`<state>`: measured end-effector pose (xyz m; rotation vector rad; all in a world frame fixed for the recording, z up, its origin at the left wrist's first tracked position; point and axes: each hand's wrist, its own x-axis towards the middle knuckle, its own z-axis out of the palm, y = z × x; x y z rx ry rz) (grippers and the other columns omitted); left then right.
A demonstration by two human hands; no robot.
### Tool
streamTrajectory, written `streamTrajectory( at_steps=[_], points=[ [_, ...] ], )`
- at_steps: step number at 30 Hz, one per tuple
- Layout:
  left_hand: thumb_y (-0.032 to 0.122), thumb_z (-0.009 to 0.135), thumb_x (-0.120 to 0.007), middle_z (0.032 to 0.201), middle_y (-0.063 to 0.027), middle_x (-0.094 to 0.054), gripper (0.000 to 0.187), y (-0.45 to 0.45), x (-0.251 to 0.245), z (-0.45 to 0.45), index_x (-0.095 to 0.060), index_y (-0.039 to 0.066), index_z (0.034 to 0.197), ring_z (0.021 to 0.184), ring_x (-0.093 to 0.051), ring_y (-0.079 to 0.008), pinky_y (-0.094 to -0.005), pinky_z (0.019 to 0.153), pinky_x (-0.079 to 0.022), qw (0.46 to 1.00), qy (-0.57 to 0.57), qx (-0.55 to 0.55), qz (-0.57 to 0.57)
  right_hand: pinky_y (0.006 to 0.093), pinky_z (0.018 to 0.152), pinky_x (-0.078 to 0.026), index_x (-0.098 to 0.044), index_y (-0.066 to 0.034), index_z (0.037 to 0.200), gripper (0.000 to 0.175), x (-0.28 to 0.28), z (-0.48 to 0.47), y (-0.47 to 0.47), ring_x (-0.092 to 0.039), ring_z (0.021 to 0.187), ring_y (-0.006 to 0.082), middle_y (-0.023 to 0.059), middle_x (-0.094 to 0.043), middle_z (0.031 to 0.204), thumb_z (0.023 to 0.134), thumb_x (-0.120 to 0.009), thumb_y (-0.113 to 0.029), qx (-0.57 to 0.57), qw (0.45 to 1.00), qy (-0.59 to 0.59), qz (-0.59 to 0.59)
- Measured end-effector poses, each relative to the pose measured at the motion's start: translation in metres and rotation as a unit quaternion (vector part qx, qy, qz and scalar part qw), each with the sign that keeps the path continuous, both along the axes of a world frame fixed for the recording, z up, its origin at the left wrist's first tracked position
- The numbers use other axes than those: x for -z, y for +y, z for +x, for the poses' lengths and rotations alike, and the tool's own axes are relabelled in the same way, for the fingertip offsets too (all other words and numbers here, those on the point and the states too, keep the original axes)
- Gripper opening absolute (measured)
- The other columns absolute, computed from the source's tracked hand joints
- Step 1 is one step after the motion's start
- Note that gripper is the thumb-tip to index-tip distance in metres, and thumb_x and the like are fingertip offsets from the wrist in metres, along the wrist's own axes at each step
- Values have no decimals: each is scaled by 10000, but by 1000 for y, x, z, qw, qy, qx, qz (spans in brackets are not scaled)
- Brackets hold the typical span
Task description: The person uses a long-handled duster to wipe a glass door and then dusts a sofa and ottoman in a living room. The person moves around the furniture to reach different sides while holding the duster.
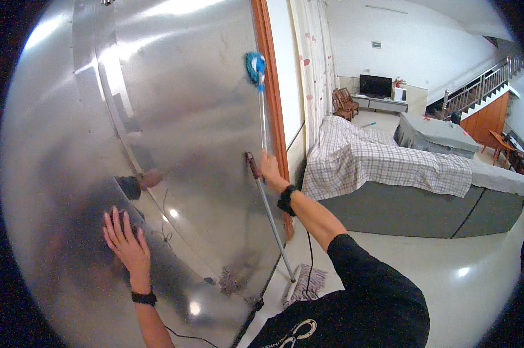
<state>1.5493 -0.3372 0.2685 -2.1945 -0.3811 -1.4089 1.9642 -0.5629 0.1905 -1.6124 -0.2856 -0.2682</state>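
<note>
My right hand point(270, 168) is wrapped round the metal pole point(263, 119) of a small blue mop. Its fluffy blue head point(255, 67) rests against the shiny metal door point(192, 108), near the wooden door frame point(270, 78). Fingers spread, my left hand point(126, 243) lies against the lower left of the same metal surface. Beside my right hand leans a floor mop's handle point(268, 209) with a brown grip at its top. The strands of that mop's head point(310, 280) lie on the floor. Dark bands circle both my wrists.
A grey sofa point(396, 213) under a checked cloth point(388, 163) stands to the right. A black cable point(310, 252) hangs past the floor mop. Farther back are a cloth-covered table point(440, 130), wooden chairs point(344, 104), a television point(375, 86) and a staircase point(483, 95). Patterned curtains point(314, 65) hang beside the frame.
</note>
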Motion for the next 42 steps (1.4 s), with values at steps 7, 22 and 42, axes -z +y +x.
streamTrajectory(
  at_steps=[7,22,42],
  points=[
    [153,849,-522,1422,-47,-349,458,3,5,18,-433,84,1293,1340,-264,-283,-490,1095,-175,994,8,-80,68,499,553,-429,-538,33,892,435,-110,0,-5,-578,665,448,268,-571,672,948,-368,-364,37,961,-268,-54],
    [137,843,-505,1399,-73,-380,424,5,7,21,-471,73,1260,1329,-282,-310,-521,1089,-169,993,8,-88,77,527,624,-422,-532,46,915,430,-57,37,-10,-576,750,453,277,-585,763,938,-388,-358,-14,969,-232,-84],
    [154,851,-501,1408,-64,-368,428,5,6,24,-461,72,1269,1337,-267,-302,-512,1090,-168,993,8,-95,74,452,516,-408,-541,56,870,435,-132,55,-25,-561,588,404,253,-524,614,944,-402,-349,40,941,-327,-77]
  ],
)
